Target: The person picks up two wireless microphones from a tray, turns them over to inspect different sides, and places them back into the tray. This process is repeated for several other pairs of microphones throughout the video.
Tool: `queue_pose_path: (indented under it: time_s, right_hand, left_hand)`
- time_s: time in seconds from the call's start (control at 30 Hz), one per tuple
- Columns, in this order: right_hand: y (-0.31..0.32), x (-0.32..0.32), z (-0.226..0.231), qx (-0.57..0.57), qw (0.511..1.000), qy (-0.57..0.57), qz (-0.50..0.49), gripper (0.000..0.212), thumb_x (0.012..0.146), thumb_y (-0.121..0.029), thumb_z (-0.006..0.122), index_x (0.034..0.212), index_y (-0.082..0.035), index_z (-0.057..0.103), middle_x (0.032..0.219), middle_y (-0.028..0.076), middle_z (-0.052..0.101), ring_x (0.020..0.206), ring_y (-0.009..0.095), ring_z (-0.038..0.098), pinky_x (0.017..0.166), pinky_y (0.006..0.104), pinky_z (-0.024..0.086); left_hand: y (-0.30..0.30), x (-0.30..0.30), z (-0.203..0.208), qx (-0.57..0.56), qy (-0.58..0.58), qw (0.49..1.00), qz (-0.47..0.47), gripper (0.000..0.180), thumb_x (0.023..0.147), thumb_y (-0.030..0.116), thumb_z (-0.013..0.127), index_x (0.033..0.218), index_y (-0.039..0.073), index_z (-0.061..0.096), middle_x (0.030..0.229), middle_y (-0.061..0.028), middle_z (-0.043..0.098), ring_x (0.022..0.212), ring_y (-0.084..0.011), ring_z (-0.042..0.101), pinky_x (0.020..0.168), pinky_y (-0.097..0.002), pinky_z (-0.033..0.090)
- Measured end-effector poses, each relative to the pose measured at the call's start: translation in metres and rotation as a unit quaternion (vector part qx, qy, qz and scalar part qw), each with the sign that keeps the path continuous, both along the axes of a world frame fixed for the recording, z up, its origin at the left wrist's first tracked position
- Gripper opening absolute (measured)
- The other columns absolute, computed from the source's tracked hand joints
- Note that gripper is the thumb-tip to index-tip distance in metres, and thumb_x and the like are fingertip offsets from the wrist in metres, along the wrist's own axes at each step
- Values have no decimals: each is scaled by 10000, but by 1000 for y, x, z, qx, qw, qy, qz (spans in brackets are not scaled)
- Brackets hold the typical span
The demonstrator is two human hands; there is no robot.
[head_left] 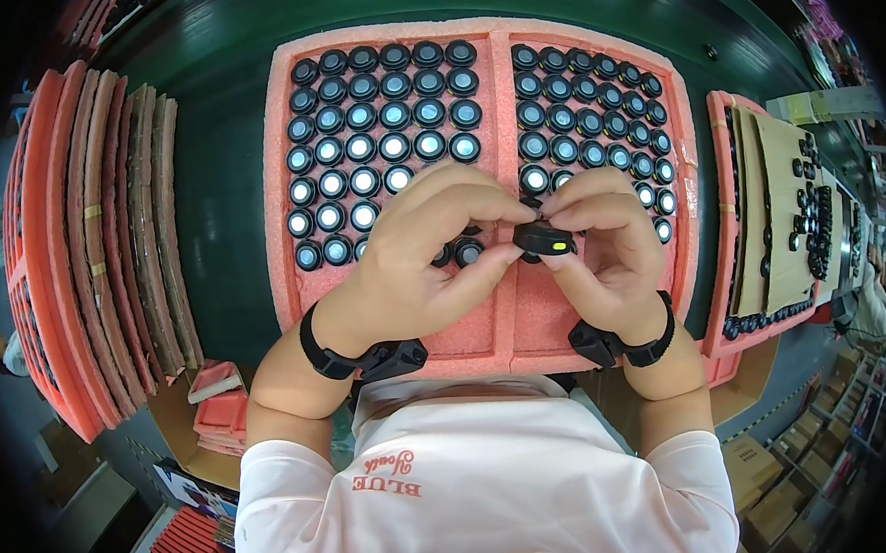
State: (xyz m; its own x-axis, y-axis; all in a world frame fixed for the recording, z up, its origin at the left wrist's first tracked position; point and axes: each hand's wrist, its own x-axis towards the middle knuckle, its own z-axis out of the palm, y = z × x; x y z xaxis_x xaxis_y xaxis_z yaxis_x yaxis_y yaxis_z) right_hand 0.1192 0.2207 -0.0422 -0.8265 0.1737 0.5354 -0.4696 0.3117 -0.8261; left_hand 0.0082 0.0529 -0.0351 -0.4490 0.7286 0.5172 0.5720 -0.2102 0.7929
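Between my two hands is a small black rounded part (542, 238) with a yellow mark on its side. The fingertips of my left hand (431, 239) pinch it from the left, and my right hand (610, 243) grips its right side with thumb and fingers. Both are held over the middle divider of a pink foam tray (508, 308). Rows of black round parts (394, 115) with shiny pale tops fill much of its two halves. My hands cover some of the lower rows, and the near strip of foam shows bare.
Upright pink and brown foam sheets (96, 245) stand in a stack at the left. On the right, another pink tray (725, 212) carries cardboard sheets and more black parts (815, 212). The green tabletop (221, 158) shows around the middle tray. Black bands circle both my wrists.
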Motion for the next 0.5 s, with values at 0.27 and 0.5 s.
queue_pose_path:
  time_s: [0.27, 0.5]
  right_hand:
    - [5, 0, -1, 71, 997, 15, 7, 303, 725, 48, 730, 1006, 1, 626, 1042, 138, 578, 918, 224, 595, 774, 307, 491]
    - [3, 2, 2, 11, 999, -30, 9, 331, 723, 32, 739, 1036, 7, 633, 1087, 145, 575, 971, 229, 589, 830, 310, 486]
  left_hand:
    - [-2, 1, -3, -49, -71, 996, -24, 397, 744, 47, 741, 1117, -29, 630, 906, -85, 640, 759, -146, 577, 661, -253, 450]
    - [-1, 2, -1, -38, -60, 998, 1, 432, 732, 41, 753, 1138, -43, 631, 941, -101, 658, 788, -155, 596, 699, -263, 468]
